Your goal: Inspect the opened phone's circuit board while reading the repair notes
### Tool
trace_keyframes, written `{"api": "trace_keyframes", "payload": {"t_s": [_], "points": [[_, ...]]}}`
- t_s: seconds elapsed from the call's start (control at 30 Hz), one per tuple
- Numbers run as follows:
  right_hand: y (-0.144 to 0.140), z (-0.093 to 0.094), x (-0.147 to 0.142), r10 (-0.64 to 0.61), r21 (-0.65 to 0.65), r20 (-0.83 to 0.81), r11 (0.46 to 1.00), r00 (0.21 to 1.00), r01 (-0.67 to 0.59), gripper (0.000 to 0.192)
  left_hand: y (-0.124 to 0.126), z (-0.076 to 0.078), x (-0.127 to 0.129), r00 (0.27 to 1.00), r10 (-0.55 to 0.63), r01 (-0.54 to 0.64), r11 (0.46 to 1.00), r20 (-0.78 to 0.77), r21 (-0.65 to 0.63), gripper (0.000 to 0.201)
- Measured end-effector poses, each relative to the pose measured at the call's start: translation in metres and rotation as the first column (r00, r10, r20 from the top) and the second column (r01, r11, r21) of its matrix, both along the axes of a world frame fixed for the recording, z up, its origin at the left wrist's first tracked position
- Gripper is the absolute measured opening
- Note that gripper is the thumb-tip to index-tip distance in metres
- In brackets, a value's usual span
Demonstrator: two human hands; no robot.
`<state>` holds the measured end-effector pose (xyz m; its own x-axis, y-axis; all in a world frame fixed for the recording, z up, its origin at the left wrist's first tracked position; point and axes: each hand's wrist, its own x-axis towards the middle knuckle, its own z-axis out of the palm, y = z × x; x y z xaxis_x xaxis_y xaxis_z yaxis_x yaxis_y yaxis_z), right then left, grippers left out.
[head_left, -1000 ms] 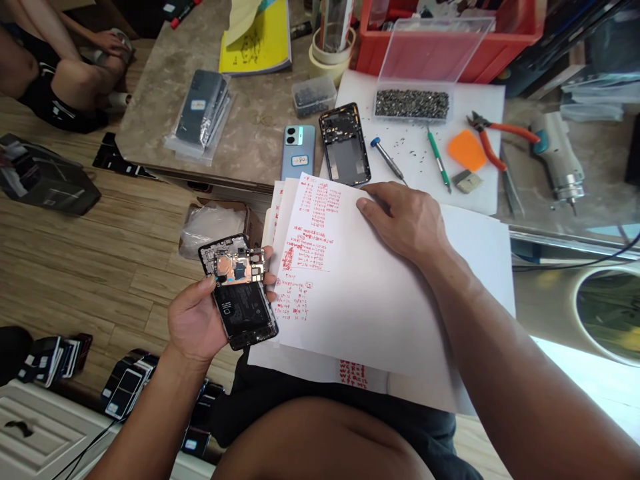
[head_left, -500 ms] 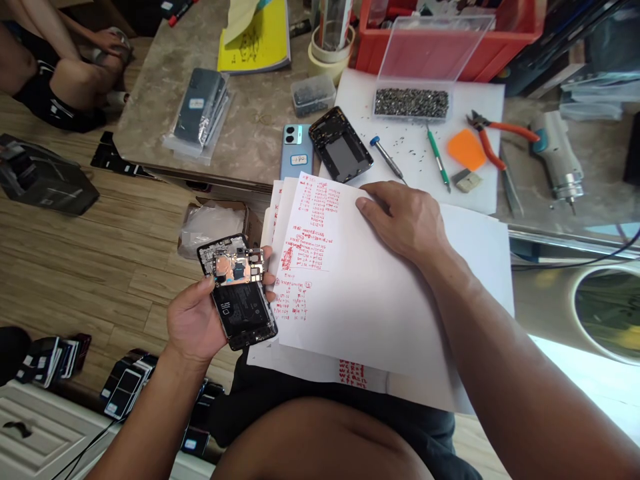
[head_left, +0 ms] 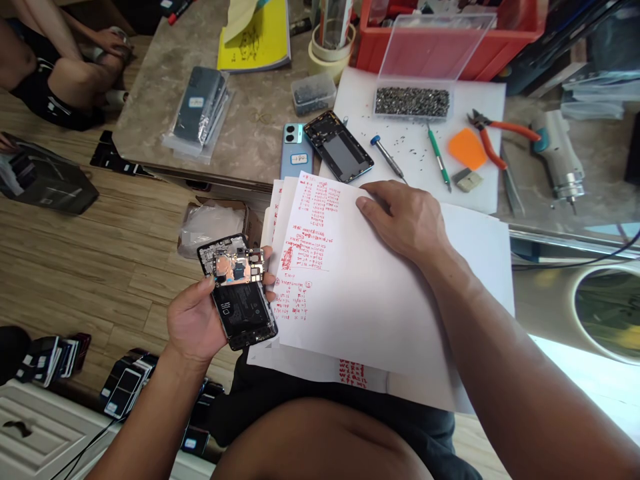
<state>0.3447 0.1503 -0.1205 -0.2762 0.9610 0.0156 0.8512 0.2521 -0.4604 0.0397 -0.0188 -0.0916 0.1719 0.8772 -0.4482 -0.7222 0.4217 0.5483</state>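
My left hand (head_left: 196,321) grips an opened phone (head_left: 238,290) with its back off, showing the battery and circuit board. My right hand (head_left: 406,220) rests palm down on a stack of white paper sheets (head_left: 360,293) covered in red handwriting, lying across my lap. Just beyond the sheets on the table lie a black phone back frame (head_left: 339,146), tilted, and a light blue phone (head_left: 295,150) face down.
On the white mat (head_left: 480,100) sit a clear box of screws (head_left: 412,101), a screwdriver (head_left: 387,159), a green tool (head_left: 439,158), an orange pick (head_left: 467,149) and pliers (head_left: 493,140). Bagged phones (head_left: 200,110), a yellow notebook (head_left: 260,40), a red bin (head_left: 450,33). Another person's legs (head_left: 55,67) at far left.
The black phone back frame on the table has turned from nearly upright to tilted. Both hands, the phone and the sheets stay where they were.
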Motion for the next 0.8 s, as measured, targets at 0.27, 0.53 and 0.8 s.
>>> {"api": "trace_keyframes", "payload": {"t_s": [0.27, 0.53, 0.8], "points": [[-0.001, 0.0016, -0.0017, -0.004, -0.011, 0.016, 1.0, 1.0, 0.004, 0.048, -0.0014, 0.0013, -0.0009, 0.999, -0.001, -0.001, 0.999, -0.046, -0.035, 0.055], [-0.0014, 0.0021, -0.0014, -0.001, -0.009, 0.014, 1.0, 1.0, 0.001, 0.049, -0.0011, 0.0018, -0.0008, 1.0, -0.011, 0.01, 0.999, -0.027, -0.046, 0.052], [-0.0018, 0.0019, -0.0003, 0.006, 0.003, 0.0, 1.0, 1.0, -0.006, 0.048, -0.0017, 0.0017, -0.0007, 1.0, 0.018, -0.018, 0.999, -0.006, -0.034, 0.04]]}}
